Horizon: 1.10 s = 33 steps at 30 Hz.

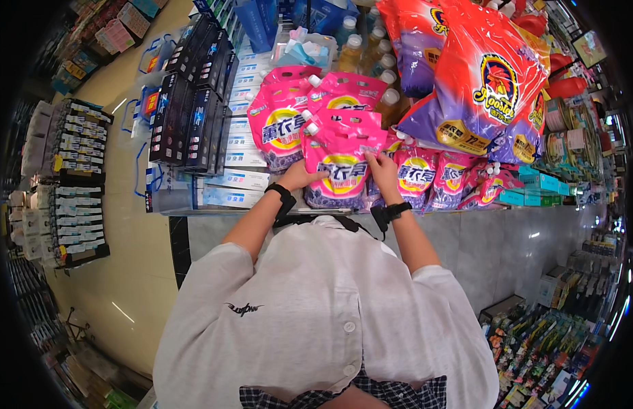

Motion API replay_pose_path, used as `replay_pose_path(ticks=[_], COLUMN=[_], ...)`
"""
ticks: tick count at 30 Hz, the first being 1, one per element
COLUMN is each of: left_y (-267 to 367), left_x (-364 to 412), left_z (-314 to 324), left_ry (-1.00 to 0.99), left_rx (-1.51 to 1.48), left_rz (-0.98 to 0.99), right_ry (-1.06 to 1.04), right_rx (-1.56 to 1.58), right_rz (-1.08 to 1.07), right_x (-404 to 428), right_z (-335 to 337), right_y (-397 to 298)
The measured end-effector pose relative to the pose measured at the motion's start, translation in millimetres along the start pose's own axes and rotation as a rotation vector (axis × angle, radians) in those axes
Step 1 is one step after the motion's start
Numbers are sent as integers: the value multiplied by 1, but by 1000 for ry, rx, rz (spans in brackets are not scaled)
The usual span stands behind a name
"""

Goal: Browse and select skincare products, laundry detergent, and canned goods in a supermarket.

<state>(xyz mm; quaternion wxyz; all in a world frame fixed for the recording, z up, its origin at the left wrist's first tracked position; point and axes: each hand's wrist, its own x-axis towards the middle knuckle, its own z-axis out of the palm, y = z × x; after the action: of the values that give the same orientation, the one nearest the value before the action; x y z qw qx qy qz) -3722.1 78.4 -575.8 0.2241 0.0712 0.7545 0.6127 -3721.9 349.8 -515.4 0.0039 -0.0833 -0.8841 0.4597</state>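
Note:
A pink and purple spouted pouch of laundry detergent (342, 166) stands at the front edge of the display, before my body. My left hand (302, 176) is on its left side, the thumb across its front. On its upper right side rests my right hand (382, 168), thumb and fingers at the edge; the fingertips of both hands are partly hidden, and a firm grip cannot be told. Similar pink pouches stand behind it (347, 91), to the left (282, 120) and to the right (414, 174). Each wrist bears a black strap.
Dark boxes (201, 102) are stacked on white cartons (234, 197) at the left. Large red and purple detergent bags (493, 66) lie at the back right, near capped bottles (350, 51) and a clear plastic tub (305, 51). Teal boxes (541, 184) sit farther right; stocked shelves (79, 225) stand across the aisle.

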Motion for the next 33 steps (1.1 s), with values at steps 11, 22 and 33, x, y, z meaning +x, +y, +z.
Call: replay_pose_path(ticks=[11,22,33], left_y=[109,181,284], left_x=[18,168,99], left_z=[-116,-72,-80], left_ry=[307,155,336], left_rx=[419,1056,869], left_rz=[-137,268,594], right_ry=[237,-117,-107], right_rx=[-368,-671,-582], right_rz=[-53,-883,-904], right_x=[-19,-9,8], right_z=[-38,58,60], right_y=[-65,-101,-76])
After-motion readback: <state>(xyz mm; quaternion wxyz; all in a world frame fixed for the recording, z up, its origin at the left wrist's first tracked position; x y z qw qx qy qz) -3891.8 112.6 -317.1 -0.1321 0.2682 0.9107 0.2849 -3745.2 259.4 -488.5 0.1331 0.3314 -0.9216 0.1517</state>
